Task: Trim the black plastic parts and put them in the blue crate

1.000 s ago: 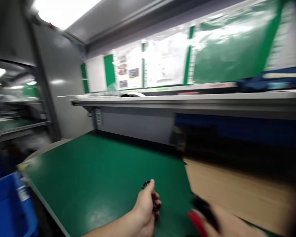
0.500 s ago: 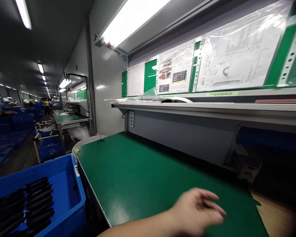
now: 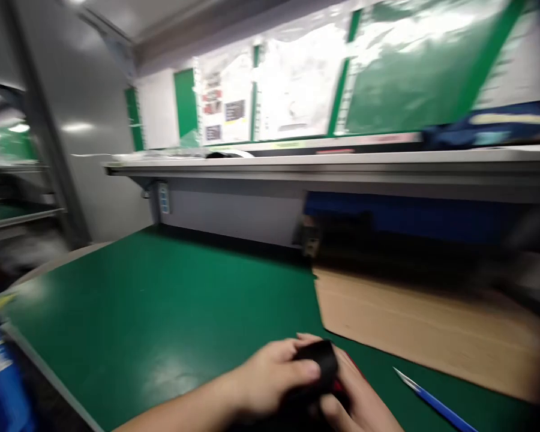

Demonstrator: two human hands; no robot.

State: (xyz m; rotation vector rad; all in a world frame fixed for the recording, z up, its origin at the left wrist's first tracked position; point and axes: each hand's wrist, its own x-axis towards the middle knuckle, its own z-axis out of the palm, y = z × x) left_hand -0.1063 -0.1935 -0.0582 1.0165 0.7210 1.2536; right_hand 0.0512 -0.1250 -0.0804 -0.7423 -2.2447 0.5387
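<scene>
A black curved part (image 3: 323, 360), its kind blurred, is gripped between my two hands low in the view. From the left, my left hand (image 3: 274, 372) closes round it, thumb pressed on its face. On its other side my right hand (image 3: 355, 390) wraps the part, with a bit of red showing by the palm. The lower end of the part is dark and smeared by motion. Right of the hands, on the green table mat (image 3: 198, 312), lies a blue-handled knife (image 3: 436, 403) with a pointed metal tip.
A cardboard sheet (image 3: 400, 324) covers the right side of the table, with dark and blue items (image 3: 409, 216) behind it under the shelf (image 3: 342, 161). Sheets in plastic sleeves (image 3: 297, 90) hang above. A blue bin (image 3: 4, 372) edges in at lower left.
My view has swung right, bringing the cardboard and the knife in. My left hand, empty and loosely spread before, now holds the black part together with my right hand, which has come into view.
</scene>
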